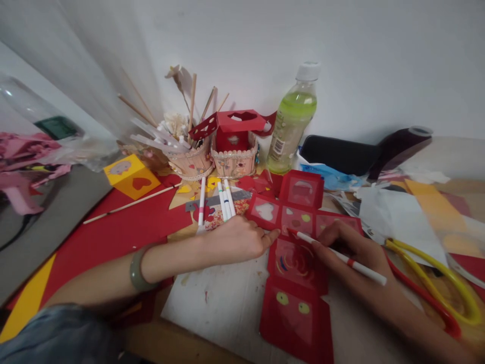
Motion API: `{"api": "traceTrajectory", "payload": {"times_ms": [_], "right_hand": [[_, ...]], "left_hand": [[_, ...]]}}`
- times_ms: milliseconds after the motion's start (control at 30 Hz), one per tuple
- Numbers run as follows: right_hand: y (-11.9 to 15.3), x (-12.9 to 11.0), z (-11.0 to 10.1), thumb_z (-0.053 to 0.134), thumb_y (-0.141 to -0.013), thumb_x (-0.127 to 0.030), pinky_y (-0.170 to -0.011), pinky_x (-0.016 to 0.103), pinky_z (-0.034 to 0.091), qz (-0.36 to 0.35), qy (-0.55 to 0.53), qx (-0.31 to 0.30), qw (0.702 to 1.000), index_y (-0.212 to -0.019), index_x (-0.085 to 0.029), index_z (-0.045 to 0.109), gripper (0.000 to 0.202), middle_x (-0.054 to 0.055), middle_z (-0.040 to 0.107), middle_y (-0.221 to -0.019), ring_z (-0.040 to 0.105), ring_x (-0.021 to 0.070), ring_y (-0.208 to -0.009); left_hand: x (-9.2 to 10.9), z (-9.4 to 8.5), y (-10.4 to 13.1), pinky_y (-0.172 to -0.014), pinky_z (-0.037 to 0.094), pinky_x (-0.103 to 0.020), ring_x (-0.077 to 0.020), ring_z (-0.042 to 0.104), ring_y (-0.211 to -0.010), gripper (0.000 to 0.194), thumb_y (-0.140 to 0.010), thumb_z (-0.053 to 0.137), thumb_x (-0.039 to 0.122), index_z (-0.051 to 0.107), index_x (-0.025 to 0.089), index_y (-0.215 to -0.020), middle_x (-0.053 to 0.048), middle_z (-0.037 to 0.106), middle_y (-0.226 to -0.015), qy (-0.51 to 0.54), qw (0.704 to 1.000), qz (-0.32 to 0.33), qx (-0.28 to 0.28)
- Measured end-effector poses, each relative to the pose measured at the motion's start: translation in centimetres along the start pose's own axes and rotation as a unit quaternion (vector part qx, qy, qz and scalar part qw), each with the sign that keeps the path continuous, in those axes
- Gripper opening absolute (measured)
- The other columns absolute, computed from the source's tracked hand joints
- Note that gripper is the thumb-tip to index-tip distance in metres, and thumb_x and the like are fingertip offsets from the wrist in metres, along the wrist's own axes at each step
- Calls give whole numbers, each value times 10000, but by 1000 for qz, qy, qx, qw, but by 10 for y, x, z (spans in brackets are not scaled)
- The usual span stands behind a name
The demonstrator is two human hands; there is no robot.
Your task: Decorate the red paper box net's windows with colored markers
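Observation:
My right hand (352,258) grips a white marker pen (346,260) with a red band. Its red tip is at the middle panel of a red paper cutout (276,323), a cross-shaped net with pale windows on its panels. One panel has coloured arcs, another two yellow-green spots. My left hand (242,237) rests at the cutout's left side, one finger stretched to its edge and the others curled; anything inside them is hidden. Several capped white markers (223,199) lie just beyond my left hand. Beneath the cutout is a pale board (215,298).
A yellow box (132,177) and wooden stick (131,203) lie left, on red paper (140,227). Behind stand decorated baskets (235,162), one topped by a red paper box (240,121), and a green drink bottle (291,121). Scissors (435,278) lie right, near a dark phone (337,154).

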State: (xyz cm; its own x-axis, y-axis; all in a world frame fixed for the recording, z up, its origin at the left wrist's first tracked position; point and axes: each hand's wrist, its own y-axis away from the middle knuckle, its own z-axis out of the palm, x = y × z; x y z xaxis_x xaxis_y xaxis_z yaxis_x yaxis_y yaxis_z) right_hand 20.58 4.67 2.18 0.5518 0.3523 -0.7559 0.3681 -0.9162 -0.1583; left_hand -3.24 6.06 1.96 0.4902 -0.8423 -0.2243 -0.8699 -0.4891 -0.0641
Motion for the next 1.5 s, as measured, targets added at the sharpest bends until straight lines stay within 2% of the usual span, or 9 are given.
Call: {"api": "traceTrajectory", "payload": {"times_ms": [233, 433, 833, 933, 1067, 1200, 1300, 1500], "right_hand": [[0, 2, -1, 521, -870, -307, -487, 244, 402, 2, -4, -11, 1000, -713, -225, 462, 186, -27, 537, -630, 496, 128, -544], [-2, -1, 0, 525, -868, -306, -493, 247, 406, 14, -7, -12, 1000, -714, -225, 460, 186, -25, 549, -638, 508, 133, -555], [-4, -2, 1, 527, -869, -304, -513, 247, 420, 18, -11, -8, 1000, -738, -219, 479, 164, -16, 565, -665, 526, 133, -573], [-4, -3, 0, 523, -872, -312, -515, 249, 426, 17, -24, -27, 999, -731, -220, 481, 173, -16, 570, -662, 533, 136, -576], [-3, -1, 0, 537, -861, -305, -501, 244, 415, 11, -19, -1, 1000, -726, -222, 479, 169, -24, 559, -648, 521, 132, -561], [-1, 0, -1, 536, -864, -301, -512, 248, 421, 9, -24, -21, 999, -726, -225, 477, 168, -23, 568, -662, 529, 135, -573], [-2, 0, -1, 528, -864, -298, -509, 251, 416, 6, -19, -5, 1000, -724, -226, 474, 167, -26, 555, -650, 518, 135, -563], [-3, -5, -1, 527, -862, -295, -492, 243, 410, 6, -14, -13, 1000, -695, -224, 464, 193, -27, 542, -624, 511, 128, -542]], "left_hand": [[0, -1, 0, -395, 354, -256, -149, 618, -566, 361, -810, 503, 37, 518, 83, -1168, 10, 653, -672, -3, 1000, -3, -12], [0, -3, 0, -401, 371, -279, -162, 621, -568, 342, -806, 508, 38, 526, 80, -1145, 10, 653, -661, -2, 1000, -2, 2], [0, -2, 0, -413, 385, -268, -162, 629, -589, 359, -815, 518, 42, 494, 79, -1172, 0, 667, -697, 4, 1000, -6, -22], [0, -1, 0, -410, 382, -262, -163, 627, -577, 360, -810, 509, 30, 495, 79, -1167, 5, 662, -681, 5, 1000, -6, -20], [0, -1, 0, -407, 381, -265, -170, 624, -571, 374, -806, 495, 18, 489, 69, -1176, 4, 658, -676, 7, 1000, -1, -9], [0, 0, 0, -405, 364, -256, -160, 617, -557, 393, -811, 484, 11, 476, 70, -1200, 1, 653, -660, 4, 1000, -2, -4], [0, 1, 1, -418, 364, -246, -153, 620, -579, 371, -814, 493, 22, 497, 82, -1180, -6, 657, -668, -2, 1000, -4, 0], [0, 1, 1, -401, 358, -257, -160, 615, -564, 407, -808, 487, 13, 470, 65, -1211, -2, 654, -669, -2, 1000, 1, -3]]}}
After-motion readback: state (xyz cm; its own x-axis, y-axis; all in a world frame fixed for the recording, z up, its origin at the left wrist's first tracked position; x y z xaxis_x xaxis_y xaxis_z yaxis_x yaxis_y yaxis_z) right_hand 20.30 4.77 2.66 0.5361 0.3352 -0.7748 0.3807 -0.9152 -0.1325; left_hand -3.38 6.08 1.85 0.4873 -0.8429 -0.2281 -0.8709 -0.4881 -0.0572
